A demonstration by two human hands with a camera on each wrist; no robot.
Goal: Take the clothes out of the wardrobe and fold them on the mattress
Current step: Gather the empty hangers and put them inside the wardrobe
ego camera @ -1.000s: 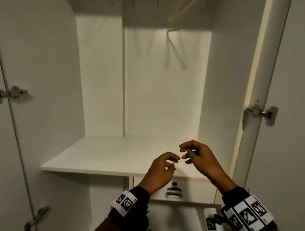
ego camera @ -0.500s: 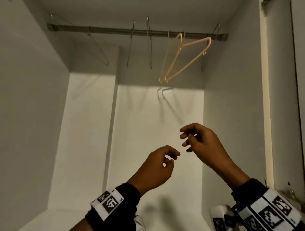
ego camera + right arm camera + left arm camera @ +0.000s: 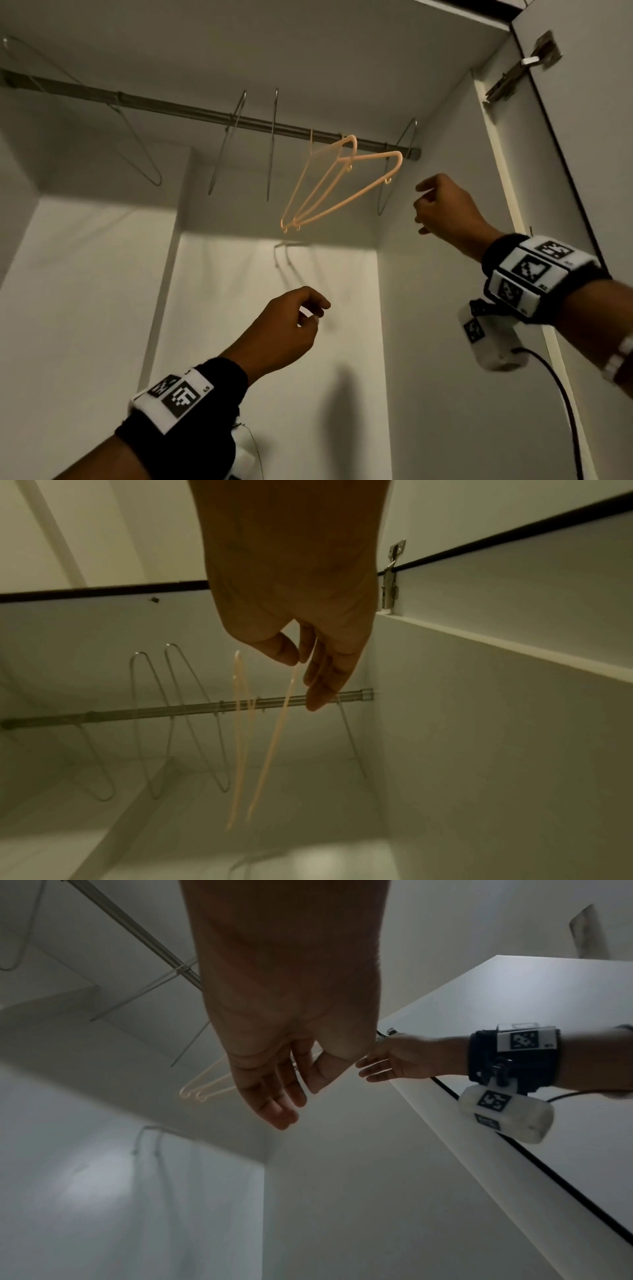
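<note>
Inside the white wardrobe a metal rail [image 3: 205, 113] carries only bare hangers; no clothes show. Two peach plastic hangers [image 3: 329, 185] hang tilted near the rail's right end, also in the right wrist view as peach hangers [image 3: 267, 737]. My right hand [image 3: 419, 209] is raised just right of them, fingers loosely curled, holding nothing; the right wrist view shows its fingers [image 3: 325, 680] relaxed in front of the rail [image 3: 137, 712]. My left hand [image 3: 313, 311] is lower, below the peach hangers, fingers loosely bent and empty, the same in the left wrist view [image 3: 291, 1096].
Several thin wire hangers [image 3: 226, 144] hang along the rail, one more [image 3: 397, 164] by the right wall. The wardrobe's right side panel [image 3: 445, 308] is close to my right hand. A door hinge [image 3: 520, 68] sits at the upper right.
The view has tilted up from the shelf and drawer to the rail. My right hand has risen toward the peach hangers; my left hand has risen less and stays lower.
</note>
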